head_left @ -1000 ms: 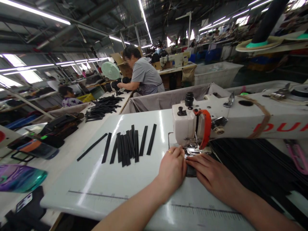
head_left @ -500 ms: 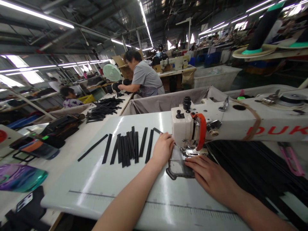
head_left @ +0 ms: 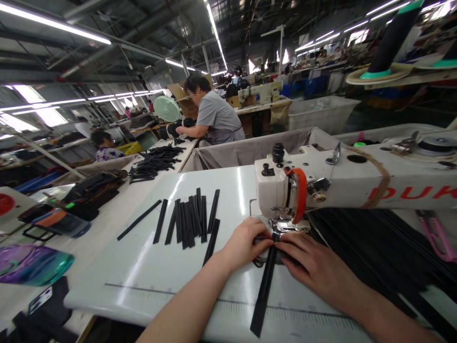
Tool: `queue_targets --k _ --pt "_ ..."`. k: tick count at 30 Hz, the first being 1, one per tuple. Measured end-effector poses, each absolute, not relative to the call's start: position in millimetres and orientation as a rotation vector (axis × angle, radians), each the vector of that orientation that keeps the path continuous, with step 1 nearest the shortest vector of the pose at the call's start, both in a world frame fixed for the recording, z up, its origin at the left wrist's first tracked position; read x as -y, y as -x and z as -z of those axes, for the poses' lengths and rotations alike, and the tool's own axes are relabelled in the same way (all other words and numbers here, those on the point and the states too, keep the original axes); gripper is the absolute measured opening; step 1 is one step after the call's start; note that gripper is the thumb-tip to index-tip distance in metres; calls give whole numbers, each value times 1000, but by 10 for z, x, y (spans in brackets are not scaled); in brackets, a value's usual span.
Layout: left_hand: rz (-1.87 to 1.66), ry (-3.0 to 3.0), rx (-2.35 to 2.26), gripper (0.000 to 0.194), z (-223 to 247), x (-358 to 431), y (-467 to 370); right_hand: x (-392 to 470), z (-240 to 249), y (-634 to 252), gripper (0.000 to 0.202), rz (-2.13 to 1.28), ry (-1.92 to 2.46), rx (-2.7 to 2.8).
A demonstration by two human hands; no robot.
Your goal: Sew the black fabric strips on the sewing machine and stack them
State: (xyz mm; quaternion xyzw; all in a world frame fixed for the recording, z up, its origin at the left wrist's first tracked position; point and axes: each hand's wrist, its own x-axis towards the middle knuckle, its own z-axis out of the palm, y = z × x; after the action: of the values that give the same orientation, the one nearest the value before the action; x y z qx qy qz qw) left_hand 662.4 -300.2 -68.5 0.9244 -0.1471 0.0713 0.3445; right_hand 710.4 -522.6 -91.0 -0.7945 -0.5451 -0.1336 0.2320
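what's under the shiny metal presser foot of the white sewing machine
A narrow flat black strip runs up toward the shiny metal presser foot, between the left hand and right hand. Whether its end reaches underneath cannot be told: hands and foot cover that.

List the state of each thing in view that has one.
Black strip, far end at the presser foot.
Left grip, touching that strip.
Right grip, touching it too.
Presser foot, height unclear.
Sewing machine, running or stopped unclear.
Loose strips, lying flat, several overlapping.
Phone, camera side up.
White bin, open-topped.
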Motion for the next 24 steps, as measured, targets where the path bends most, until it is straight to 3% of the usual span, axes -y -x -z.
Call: queue_targets --k 4,12,24 --pt "-118 -2462 485 28 588 2941 -6542 5215 921 -7107 32 400 2238 1482" --pt "-183 -2582 426 26 652 3144 -6458 5187 917 -7105 31 480 2308 1478" --pt "-185 -2648 381 41 715 3202 -6464 5172 993 -7106 32 579 2378 1518"
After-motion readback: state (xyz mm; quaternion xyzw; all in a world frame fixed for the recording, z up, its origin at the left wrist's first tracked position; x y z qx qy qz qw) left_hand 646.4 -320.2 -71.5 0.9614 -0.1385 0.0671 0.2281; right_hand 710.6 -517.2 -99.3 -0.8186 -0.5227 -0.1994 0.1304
